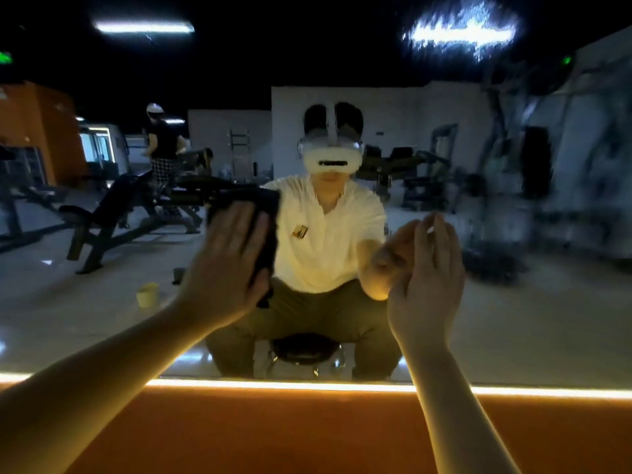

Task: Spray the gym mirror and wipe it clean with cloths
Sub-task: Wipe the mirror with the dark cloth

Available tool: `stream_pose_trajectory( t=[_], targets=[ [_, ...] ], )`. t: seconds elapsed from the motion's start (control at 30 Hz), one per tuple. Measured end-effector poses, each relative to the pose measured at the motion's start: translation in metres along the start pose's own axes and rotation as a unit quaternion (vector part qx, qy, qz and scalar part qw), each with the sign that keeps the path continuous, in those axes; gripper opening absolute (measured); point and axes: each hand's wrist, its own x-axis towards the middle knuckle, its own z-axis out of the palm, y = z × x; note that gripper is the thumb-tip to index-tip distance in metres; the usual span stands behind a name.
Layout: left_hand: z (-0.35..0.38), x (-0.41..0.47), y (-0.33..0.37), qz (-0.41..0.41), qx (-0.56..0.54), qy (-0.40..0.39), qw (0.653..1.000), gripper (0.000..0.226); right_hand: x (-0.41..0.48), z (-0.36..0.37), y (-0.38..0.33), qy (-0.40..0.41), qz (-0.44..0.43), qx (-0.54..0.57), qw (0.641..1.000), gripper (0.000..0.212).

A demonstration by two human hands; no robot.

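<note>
The gym mirror [513, 319] fills the view in front of me and shows my own reflection squatting. My left hand [225, 265] lies flat with straight fingers on a dark cloth [263, 217] and presses it against the glass at centre left. My right hand [427, 278] is raised beside it at centre right, fingers straight and close to the glass, holding nothing that I can see. The right part of the mirror looks streaky and wet. No spray bottle is in view.
An orange wall panel [307, 436] with a lit strip [273, 384] runs below the mirror. Reflected in the glass are weight benches [113, 213], a yellow cup [147, 295] on the floor, a black stool [302, 347] and another person [164, 148] far back.
</note>
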Motion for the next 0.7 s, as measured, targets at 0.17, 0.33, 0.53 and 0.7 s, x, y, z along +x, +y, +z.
stream_pose_trajectory(
  t=[0.17, 0.33, 0.53, 0.7],
  targets=[
    [-0.019, 0.03, -0.018, -0.151, -0.052, 0.094, 0.983, 0.07, -0.003, 0.004, -0.012, -0.008, 0.058, 0.011, 0.998, 0.068],
    [-0.002, 0.075, 0.056, -0.069, -0.056, 0.085, 0.992, 0.074, 0.0, -0.001, -0.009, -0.011, 0.061, 0.034, 0.997, 0.057],
    [0.014, 0.099, 0.15, 0.095, -0.03, 0.036, 0.994, 0.071, 0.021, -0.03, 0.009, -0.014, 0.007, 0.084, 0.996, 0.058],
    [0.01, 0.096, 0.109, 0.172, -0.008, 0.032, 0.985, 0.073, 0.031, -0.035, 0.0, -0.044, -0.001, 0.057, 0.997, 0.057]
  ],
)
